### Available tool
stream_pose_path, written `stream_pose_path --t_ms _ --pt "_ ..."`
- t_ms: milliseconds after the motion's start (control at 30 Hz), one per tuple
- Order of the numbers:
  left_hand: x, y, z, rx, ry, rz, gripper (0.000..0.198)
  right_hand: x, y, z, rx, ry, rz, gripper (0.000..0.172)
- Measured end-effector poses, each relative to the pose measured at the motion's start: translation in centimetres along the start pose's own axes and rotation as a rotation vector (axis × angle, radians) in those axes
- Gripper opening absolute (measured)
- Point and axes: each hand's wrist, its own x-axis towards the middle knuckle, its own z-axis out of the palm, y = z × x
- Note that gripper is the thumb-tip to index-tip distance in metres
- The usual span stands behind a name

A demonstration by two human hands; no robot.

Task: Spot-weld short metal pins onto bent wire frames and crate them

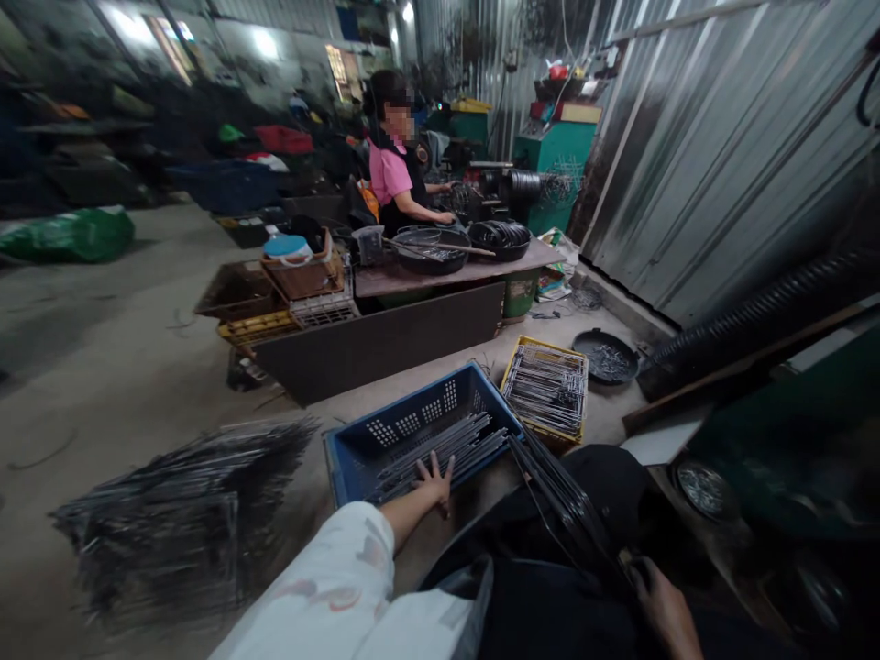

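My left hand (435, 484) reaches over the near side of a blue plastic crate (405, 390), its fingers spread on or just above the straight metal rods (474, 440) inside. Across my lap lies a bundle of dark bent wire frames (560, 490), its far end close to the crate's right corner. At the bundle's near end is my right hand (660, 600), fingers curled round the wires; shadow hides part of the grip.
A yellow crate of wire pieces (546, 385) and a black pan (605, 356) stand beyond the blue crate. Wire frames are piled (185, 522) on the floor at left. A co-worker (399, 174) sits behind a low bench (385, 344). Green machinery (790, 440) is at right.
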Motion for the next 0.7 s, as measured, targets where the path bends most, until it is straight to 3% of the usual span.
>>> stream_pose_path --t_ms 100,333,700 --pt "0.4 0.3 -0.2 -0.020 0.007 -0.020 0.162 0.2 -0.8 -0.3 0.003 -0.140 0.032 0.056" --pt "0.5 0.8 -0.4 -0.028 0.030 -0.050 0.160 -0.1 -3.3 -1.0 -0.110 -0.151 0.027 0.070" --pt "0.6 2.4 -0.3 0.030 0.057 -0.109 0.155 0.2 -1.5 0.5 -0.091 -0.195 0.049 0.077"
